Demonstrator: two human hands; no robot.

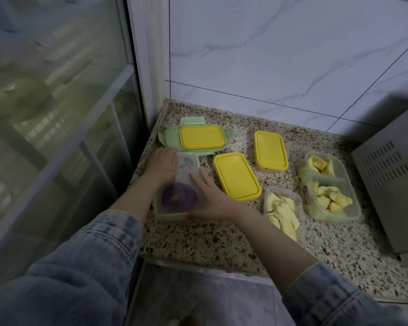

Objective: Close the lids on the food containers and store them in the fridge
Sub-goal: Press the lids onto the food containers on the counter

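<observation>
A green-rimmed container with a clear lid (184, 184) sits near the counter's left edge, something purple showing through the lid. My left hand (161, 167) rests on its far left side and my right hand (212, 198) lies flat on the lid's right side. Behind it lies a green clip lid (172, 135) with a yellow lid (201, 137) on top. Two closed yellow-lidded containers (237, 176) (270, 150) stand in the middle. A small open tub of yellow fruit (283, 212) and an open divided container (330, 187) of the same fruit are on the right.
The speckled stone counter (210, 241) ends at a tiled wall behind. A glass-fronted door (57, 114) stands at the left. A grey metal appliance (396, 172) occupies the right edge.
</observation>
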